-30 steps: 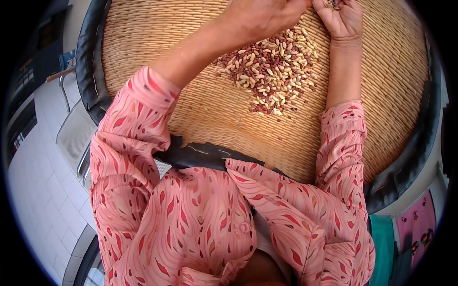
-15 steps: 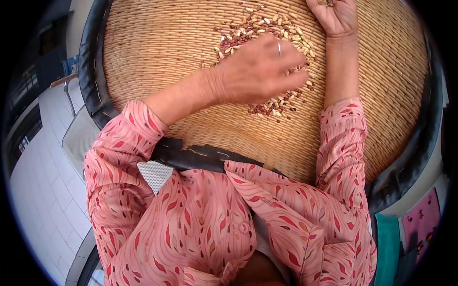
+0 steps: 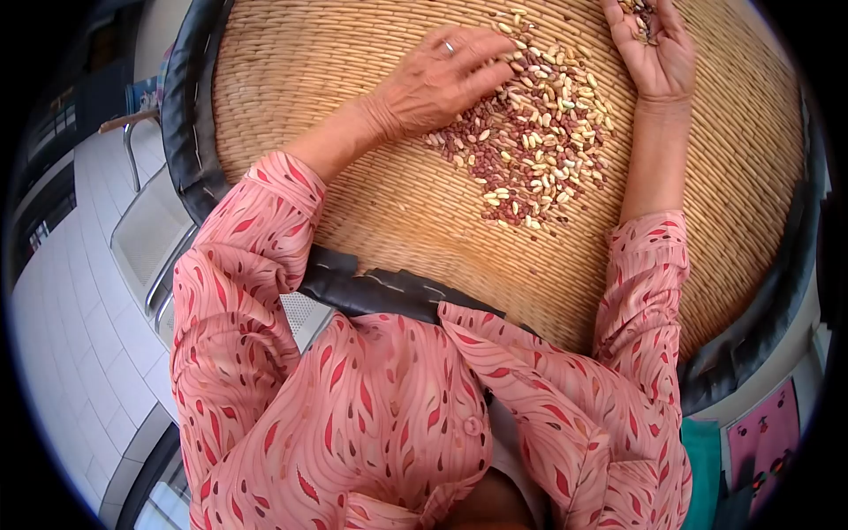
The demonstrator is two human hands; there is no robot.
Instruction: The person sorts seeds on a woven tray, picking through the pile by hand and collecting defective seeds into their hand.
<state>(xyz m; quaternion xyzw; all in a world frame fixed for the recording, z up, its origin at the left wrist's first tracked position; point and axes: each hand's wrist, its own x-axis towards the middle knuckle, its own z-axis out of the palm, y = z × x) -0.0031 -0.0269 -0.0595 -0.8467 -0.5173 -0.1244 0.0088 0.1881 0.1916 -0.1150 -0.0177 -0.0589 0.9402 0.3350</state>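
A loose spread of red and cream bean-like seeds [image 3: 539, 132] lies on a round woven tray [image 3: 380, 216]. My left hand [image 3: 433, 84], palm down with a ring on one finger, rests at the spread's upper left edge. Its fingers are slightly bent and apart, with the tips touching or just above the seeds; nothing shows gripped in them. At the upper right my right hand [image 3: 664, 66] is turned palm up, fingers curled round a small handful of dark brown bits [image 3: 643, 19]. Its fingertips are cut off by the top of the view.
Stitched black edging [image 3: 190, 115] runs round the tray, whose near side meets my patterned pink shirt [image 3: 371, 415]. A perforated metal seat [image 3: 150, 230] stands at left over the tiled floor [image 3: 97, 353]. Teal cloth [image 3: 700, 468] and a pink panel [image 3: 764, 442] show at lower right.
My left hand has moved up and left off the middle of the seeds, uncovering them, and its fingers have spread. My right hand stays cupped round the bits. The whole view has shifted slightly.
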